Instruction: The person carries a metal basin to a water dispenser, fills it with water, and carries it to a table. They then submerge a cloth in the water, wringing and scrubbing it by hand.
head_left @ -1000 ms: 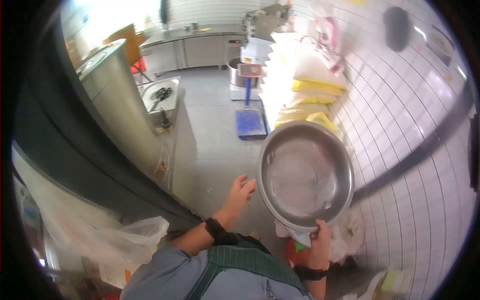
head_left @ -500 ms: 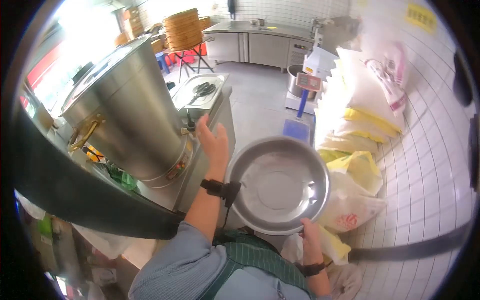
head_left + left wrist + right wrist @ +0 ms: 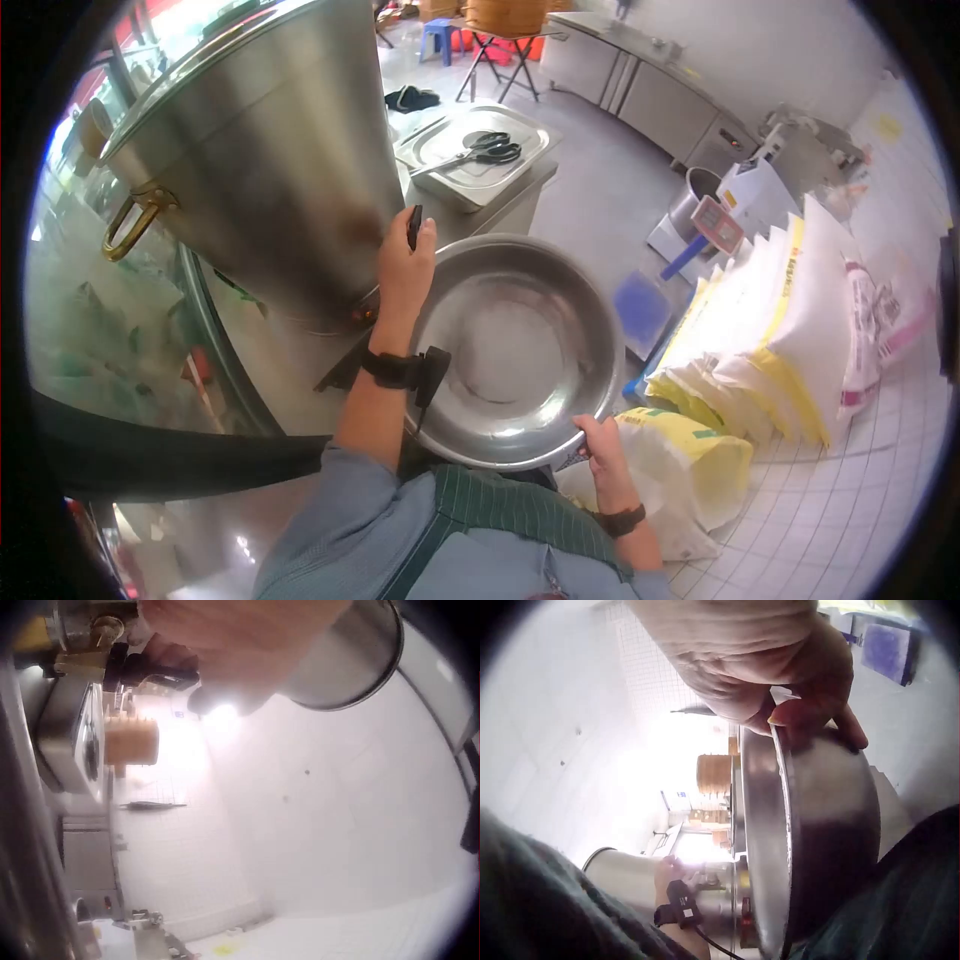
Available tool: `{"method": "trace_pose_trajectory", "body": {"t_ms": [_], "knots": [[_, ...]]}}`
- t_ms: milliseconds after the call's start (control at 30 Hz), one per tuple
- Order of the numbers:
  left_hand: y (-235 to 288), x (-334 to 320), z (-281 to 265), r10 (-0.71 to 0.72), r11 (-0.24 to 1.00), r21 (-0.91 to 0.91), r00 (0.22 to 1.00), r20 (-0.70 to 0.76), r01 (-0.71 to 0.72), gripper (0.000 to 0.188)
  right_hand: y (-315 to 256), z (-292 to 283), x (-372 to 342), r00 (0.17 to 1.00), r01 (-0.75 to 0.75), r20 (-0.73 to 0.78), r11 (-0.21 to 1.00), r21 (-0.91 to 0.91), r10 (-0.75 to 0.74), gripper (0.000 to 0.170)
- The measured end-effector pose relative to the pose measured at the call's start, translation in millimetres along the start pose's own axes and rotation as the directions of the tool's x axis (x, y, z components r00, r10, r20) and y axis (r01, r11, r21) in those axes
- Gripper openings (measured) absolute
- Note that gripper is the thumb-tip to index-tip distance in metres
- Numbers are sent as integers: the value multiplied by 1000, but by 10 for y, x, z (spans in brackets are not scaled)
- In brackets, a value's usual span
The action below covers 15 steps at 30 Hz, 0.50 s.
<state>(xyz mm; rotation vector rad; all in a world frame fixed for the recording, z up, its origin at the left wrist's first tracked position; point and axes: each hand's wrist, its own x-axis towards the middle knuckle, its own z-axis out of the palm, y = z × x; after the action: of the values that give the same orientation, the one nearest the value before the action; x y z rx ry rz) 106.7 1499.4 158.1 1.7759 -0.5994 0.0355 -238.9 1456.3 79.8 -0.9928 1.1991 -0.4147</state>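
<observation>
In my right hand [image 3: 608, 462] is the rim of a wide steel basin [image 3: 505, 345], thumb inside and fingers beneath in the right wrist view. The inside of the basin shows bare metal. My left hand [image 3: 404, 280] curls round the black tap handle [image 3: 414, 228] low on a tall steel barrel [image 3: 270, 150]. A brass-coloured tap body [image 3: 82, 666] shows beside that handle in the left wrist view. The basin sits just below and right of the left hand, overlapped by the wrist strap in the head view.
Beyond the tap, black-handled scissors [image 3: 495, 150] lie on a steel tray [image 3: 535, 140]. Stacked white and yellow sacks [image 3: 770, 340] line the right wall, with a blue platform scale [image 3: 642, 308] beside them. A brass handle [image 3: 130, 228] juts from the barrel's left side.
My body and view have turned left toward the barrel. The left hand has reached forward and taken hold of the tap handle. My right hand keeps the basin, now close beside the barrel.
</observation>
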Motion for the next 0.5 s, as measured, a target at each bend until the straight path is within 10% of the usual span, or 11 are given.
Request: {"method": "trace_pose_trajectory", "body": {"t_ms": [133,367,500], "knots": [[42,8,-17,-31,989,-144,1000,0,31,32,-305,-49,313,992,-48,112,996,-69,55,14],[371,-248,128,-50,991,118,990,-131,66,25,-815,-193,929,932,-51,343,978,-203,120,23],[297,-423,273,304,822,542,939,-161,-173,23,-978,-249,1257,869,-37,465,960,-278,168,27]]}}
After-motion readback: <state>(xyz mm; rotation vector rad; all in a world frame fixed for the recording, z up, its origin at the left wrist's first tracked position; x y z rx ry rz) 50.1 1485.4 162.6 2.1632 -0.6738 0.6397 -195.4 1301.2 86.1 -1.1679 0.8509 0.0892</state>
